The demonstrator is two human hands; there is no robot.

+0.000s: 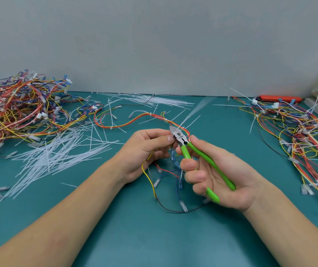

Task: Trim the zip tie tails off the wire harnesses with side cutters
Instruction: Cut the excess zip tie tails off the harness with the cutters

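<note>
My left hand (146, 149) pinches a wire harness (135, 120) of red, orange and yellow wires just above the green mat. My right hand (217, 178) grips green-handled side cutters (194, 153), fingers curled round the handles. The cutter jaws (174, 132) sit at a zip tie on the harness, right by my left fingertips. A white zip tie tail (194, 110) streaks up and to the right from the jaws, blurred. Loose harness ends with clear-sleeved terminals (183, 206) hang below my hands onto the mat.
A big heap of harnesses (15, 106) lies at the left, another heap (304, 139) at the right. Cut white zip tie tails (58, 157) litter the mat left of centre and along the back. A red tool (279, 98) lies far right by the wall.
</note>
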